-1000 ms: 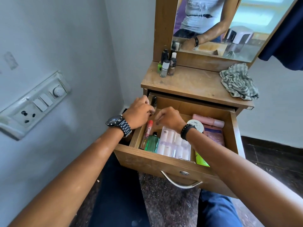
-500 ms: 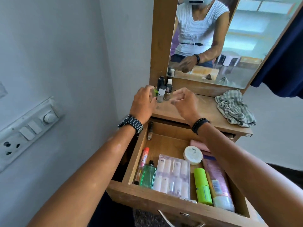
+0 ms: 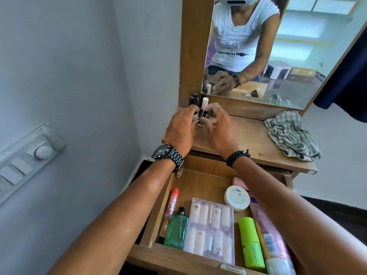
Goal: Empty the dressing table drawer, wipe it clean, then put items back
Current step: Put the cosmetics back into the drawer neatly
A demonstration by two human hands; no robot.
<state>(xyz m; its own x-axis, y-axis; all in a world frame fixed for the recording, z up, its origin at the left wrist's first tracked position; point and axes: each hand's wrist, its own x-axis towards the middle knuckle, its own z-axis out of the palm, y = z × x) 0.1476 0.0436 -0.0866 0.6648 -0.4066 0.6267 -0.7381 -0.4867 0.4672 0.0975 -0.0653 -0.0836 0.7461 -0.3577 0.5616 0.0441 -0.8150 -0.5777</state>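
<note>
drawer (image 3: 179, 261): matt brown wood
tabletop (image 3: 250, 139): worn, scuffed wood
cloth (image 3: 290, 135): crumpled checked fabric
green bottle (image 3: 176, 229): glossy, see-through
pouch (image 3: 211, 229): clear shiny plastic
watch strap (image 3: 175, 156): dark metal links

One head-worn camera looks forward and steeply down, close over the open drawer (image 3: 198, 187), table (image 3: 252, 143) and mirror (image 3: 278, 46).
</note>
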